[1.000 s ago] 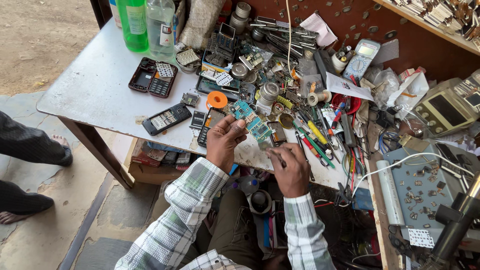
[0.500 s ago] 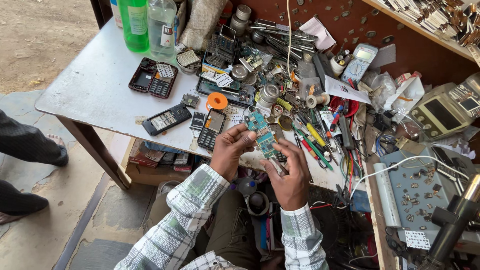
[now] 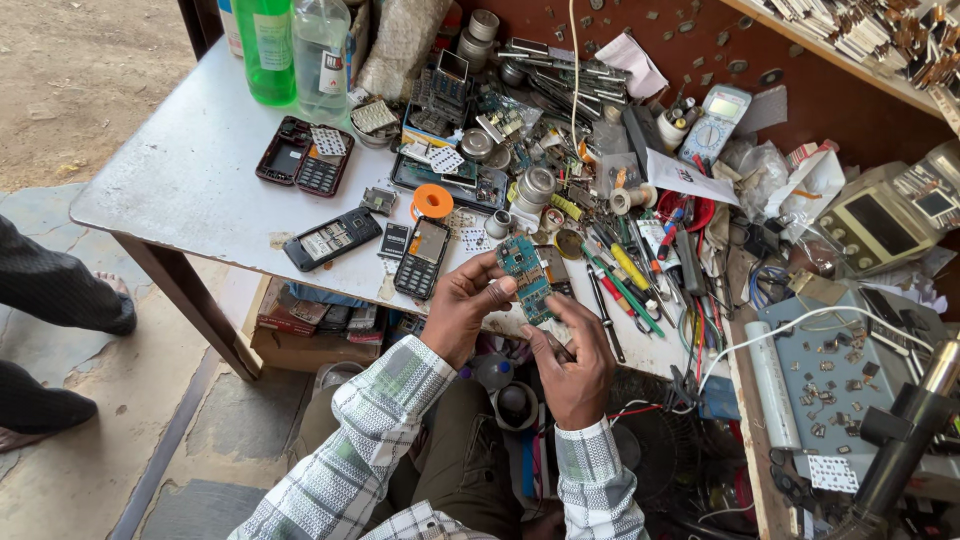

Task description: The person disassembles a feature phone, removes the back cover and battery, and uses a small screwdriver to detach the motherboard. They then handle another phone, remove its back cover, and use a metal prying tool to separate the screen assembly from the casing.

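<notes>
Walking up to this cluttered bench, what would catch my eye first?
Probably the small teal circuit board held between the left hand and right hand at the table's near edge. Behind it, a bright orange spool stands out amid phone parts, and a green bottle rises at the far left corner of the white table.

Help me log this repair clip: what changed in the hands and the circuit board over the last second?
The right hand came up from below and closed on the lower end of the teal circuit board, which the left hand already held; both now grip it, drawn slightly toward the person. The phones, orange tape roll and bottles on the table stayed put.
</notes>
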A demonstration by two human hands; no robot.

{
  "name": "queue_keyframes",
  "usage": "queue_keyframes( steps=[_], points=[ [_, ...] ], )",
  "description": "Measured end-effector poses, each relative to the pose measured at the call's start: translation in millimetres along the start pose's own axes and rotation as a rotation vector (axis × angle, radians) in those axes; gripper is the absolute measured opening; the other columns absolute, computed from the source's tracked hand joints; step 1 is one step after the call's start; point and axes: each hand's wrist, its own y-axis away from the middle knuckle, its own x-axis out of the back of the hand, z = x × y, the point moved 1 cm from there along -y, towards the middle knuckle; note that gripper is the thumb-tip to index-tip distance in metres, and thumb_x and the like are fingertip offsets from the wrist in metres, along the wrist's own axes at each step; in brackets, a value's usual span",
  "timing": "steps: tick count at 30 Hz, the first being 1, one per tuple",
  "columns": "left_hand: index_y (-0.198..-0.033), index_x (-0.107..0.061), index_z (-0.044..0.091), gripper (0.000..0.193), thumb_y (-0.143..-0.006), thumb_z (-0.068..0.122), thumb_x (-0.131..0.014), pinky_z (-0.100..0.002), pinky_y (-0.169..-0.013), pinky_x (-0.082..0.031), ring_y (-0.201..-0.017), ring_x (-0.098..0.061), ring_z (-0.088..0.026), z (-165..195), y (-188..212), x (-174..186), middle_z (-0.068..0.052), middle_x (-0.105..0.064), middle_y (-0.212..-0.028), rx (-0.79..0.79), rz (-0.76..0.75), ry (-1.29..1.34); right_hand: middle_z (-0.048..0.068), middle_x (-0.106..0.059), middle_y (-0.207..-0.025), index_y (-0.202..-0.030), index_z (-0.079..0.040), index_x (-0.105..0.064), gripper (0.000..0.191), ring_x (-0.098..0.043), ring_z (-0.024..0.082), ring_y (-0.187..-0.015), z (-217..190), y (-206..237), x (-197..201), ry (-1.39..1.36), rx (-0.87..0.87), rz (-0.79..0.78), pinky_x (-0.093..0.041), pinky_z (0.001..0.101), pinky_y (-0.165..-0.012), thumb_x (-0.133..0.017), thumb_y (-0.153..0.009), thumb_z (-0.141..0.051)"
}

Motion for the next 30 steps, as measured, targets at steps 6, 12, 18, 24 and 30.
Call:
queue_keyframes(
  steps=[6, 12, 18, 24, 30],
  points=[
    [-0.132, -0.064, 0.0, 0.038, -0.098, 0.015, -0.07, -0.025, -0.075, -0.056, -0.084, -0.066, -0.008, -10, -1, 4, -0.002, -0.074, -0.102, 0.087, 0.007, 0.102, 0.006, -0.07, -0.125, -0.135, -0.003, -0.059, 0.057, -0.048, 0.005, -0.064, 3, 9, -1, -0.027, -0.071, 0.027, -0.049, 0.021, -0.058, -0.085, -0.087, -0.021],
    [-0.134, -0.064, 0.0, 0.036, -0.1, 0.011, -0.067, -0.023, -0.068, -0.054, -0.081, -0.066, -0.006, -11, 0, 6, -0.001, -0.073, -0.098, 0.117, 0.034, 0.131, 0.008, -0.061, -0.107, -0.133, -0.007, -0.061, 0.067, -0.054, 0.012, -0.064, 50, 3, 25, 0.067, -0.473, -0.009, -0.046, 0.0298, -0.051, -0.081, -0.079, -0.041],
    [-0.137, -0.064, -0.001, 0.038, -0.101, 0.012, -0.065, -0.022, -0.067, -0.054, -0.079, -0.066, -0.006, -15, -2, 12, -0.003, -0.075, -0.1, 0.154, 0.039, 0.089, 0.015, -0.061, -0.107, -0.133, -0.008, -0.07, 0.033, -0.065, 0.029, -0.092, 104, -7, 67, 0.528, -0.125, -0.083, -0.054, 0.043, -0.08, -0.061, -0.101, -0.008],
    [-0.138, -0.063, -0.001, 0.039, -0.101, 0.011, -0.063, -0.022, -0.067, -0.054, -0.079, -0.066, -0.007, -21, -5, 14, -0.003, -0.075, -0.103, 0.169, 0.03, 0.107, 0.011, -0.076, -0.097, -0.108, -0.009, -0.076, 0.02, -0.073, 0.023, -0.079, 118, -12, 63, 0.437, -0.419, -0.071, -0.057, 0.0383, -0.072, -0.076, -0.089, -0.014],
    [-0.138, -0.063, 0.0, 0.038, -0.102, 0.011, -0.062, -0.023, -0.068, -0.055, -0.079, -0.065, -0.007, -19, -4, 17, -0.003, -0.074, -0.104, 0.204, 0.016, 0.114, 0.011, -0.078, -0.112, -0.113, -0.013, -0.08, 0.02, -0.073, 0.024, -0.092, 110, -18, 60, 0.535, -0.279, -0.073, -0.057, 0.0404, -0.082, -0.077, -0.094, -0.018]
  ],
)
